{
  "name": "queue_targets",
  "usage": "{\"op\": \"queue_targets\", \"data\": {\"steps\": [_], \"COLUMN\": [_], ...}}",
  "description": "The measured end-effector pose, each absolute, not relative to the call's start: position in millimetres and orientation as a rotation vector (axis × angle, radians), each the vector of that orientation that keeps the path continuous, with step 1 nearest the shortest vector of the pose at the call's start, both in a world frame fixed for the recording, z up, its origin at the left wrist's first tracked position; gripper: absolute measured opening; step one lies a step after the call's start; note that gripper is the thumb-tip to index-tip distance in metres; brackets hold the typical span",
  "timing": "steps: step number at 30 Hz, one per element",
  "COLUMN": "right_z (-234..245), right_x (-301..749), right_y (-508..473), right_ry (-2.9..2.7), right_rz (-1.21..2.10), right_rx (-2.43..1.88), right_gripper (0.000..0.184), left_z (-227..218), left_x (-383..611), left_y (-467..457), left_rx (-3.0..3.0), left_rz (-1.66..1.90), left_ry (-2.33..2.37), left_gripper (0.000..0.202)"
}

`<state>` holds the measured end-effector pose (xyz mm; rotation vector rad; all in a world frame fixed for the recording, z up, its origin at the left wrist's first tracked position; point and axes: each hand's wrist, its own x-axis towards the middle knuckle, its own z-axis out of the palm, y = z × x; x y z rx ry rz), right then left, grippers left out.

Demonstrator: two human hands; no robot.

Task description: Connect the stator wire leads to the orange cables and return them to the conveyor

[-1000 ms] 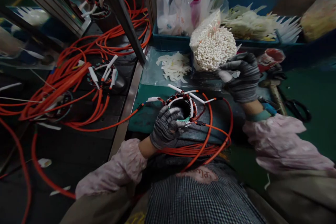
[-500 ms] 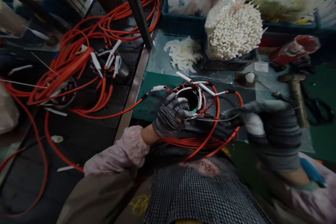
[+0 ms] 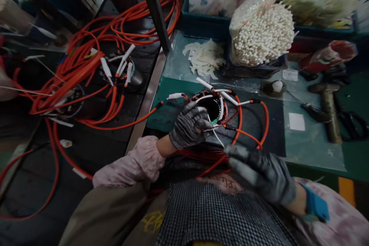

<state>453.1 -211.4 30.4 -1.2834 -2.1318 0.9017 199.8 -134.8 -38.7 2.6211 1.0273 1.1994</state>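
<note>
A round wound motor stator (image 3: 213, 108) with orange leads (image 3: 261, 123) and white sleeves rests at the near edge of the green mat (image 3: 170, 98). My left hand (image 3: 188, 125), in a grey glove, is closed on the stator's left rim. My right hand (image 3: 259, 173), also gloved, hovers low in front of the stator, fingers pinched together on a thin white thread or tie (image 3: 217, 138) that runs up to the stator. The fingers are motion-blurred.
A bag of white sticks (image 3: 261, 34) and pale strips (image 3: 205, 58) lie behind the stator. A hammer (image 3: 328, 109), scissors (image 3: 353, 123) and a small tool (image 3: 315, 112) lie right. More stators with orange cables (image 3: 86, 65) cover the dark belt left.
My right hand came down from the bag of white sticks to just in front of the stator, drawing a thin white strand. The left hand has stayed on the stator.
</note>
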Motion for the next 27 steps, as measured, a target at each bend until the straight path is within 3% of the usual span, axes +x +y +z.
{"op": "queue_targets", "data": {"steps": [2,5,10,16,22,27], "right_z": [25,27,34,39,41,34], "right_x": [442,428,410,412,423,422], "right_y": [-189,-149,-112,-101,-101,-106], "right_ry": [-2.144,-2.157,-2.247,-1.872,-1.921,-1.829], "right_rz": [0.705,0.609,0.799,1.204,1.388,1.415], "right_rx": [-1.296,-1.342,-1.34,-1.219,-1.12,-1.123], "right_gripper": [0.023,0.031,0.033,0.043,0.022,0.016], "left_z": [-35,-30,-26,-29,-33,-36], "left_x": [200,202,204,201,196,195], "left_y": [-134,-134,-134,-132,-128,-127], "left_rx": [2.593,2.542,2.51,2.486,2.525,2.504], "left_rz": [1.206,1.262,1.308,1.235,1.177,1.109], "left_ry": [0.996,0.977,1.005,0.954,0.925,0.911], "left_gripper": [0.017,0.017,0.017,0.012,0.015,0.015]}}
